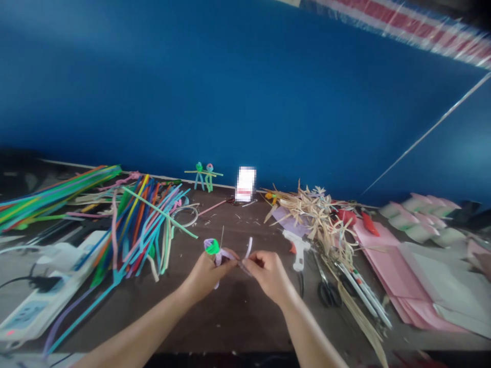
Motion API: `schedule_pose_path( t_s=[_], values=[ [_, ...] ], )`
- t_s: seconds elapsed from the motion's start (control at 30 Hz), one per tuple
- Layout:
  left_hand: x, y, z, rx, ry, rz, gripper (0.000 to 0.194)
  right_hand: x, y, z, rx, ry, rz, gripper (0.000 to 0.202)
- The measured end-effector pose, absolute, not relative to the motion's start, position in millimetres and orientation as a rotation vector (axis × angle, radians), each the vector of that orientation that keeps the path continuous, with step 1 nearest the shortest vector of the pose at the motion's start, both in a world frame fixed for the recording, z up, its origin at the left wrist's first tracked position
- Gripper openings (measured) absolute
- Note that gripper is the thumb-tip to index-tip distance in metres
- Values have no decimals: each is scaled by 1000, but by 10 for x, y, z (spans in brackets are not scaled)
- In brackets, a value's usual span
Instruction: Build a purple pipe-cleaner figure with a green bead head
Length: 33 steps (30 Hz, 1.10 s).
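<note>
In the middle of the table, my left hand (205, 273) is closed around a small pipe-cleaner figure (211, 247) with a green and lilac head. A lilac pipe cleaner (229, 254) runs from the figure toward my other hand. My right hand (266, 271) pinches a lilac pipe-cleaner end (250, 246), which sticks up past the fingertips. The two hands nearly meet; whether both hold one continuous piece is hidden by the fingers. Two finished-looking pipe-cleaner figures (204, 176) stand against the blue wall behind.
Left lie heaped pipe cleaners (148, 225) and a white power strip (49, 301). Right are a white glue gun (301, 250), black-handled scissors (329, 291), dried straw-like strips (310, 204), white pens (362, 294) and pink sheets (391, 266). A lit phone screen (245, 183) stands at the back.
</note>
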<state>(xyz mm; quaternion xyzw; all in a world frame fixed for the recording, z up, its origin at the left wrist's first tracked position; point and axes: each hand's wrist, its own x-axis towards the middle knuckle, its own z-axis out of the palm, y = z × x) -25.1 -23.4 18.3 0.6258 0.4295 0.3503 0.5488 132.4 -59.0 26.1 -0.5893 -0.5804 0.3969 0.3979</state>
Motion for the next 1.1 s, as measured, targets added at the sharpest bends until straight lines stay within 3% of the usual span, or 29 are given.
schedule_pose_path(
  t_s=[0.2,0.4,1.1],
  values=[
    [-312,-207,218,1522,825,817,15,1285,-551,226,-1346,-1150,1421,33],
    [-342,-198,182,1618,765,874,11,1237,-557,201,-1283,-1009,1594,34],
    [-268,-166,204,1484,997,807,15,1278,-581,169,-1501,-1237,1331,14]
  ],
)
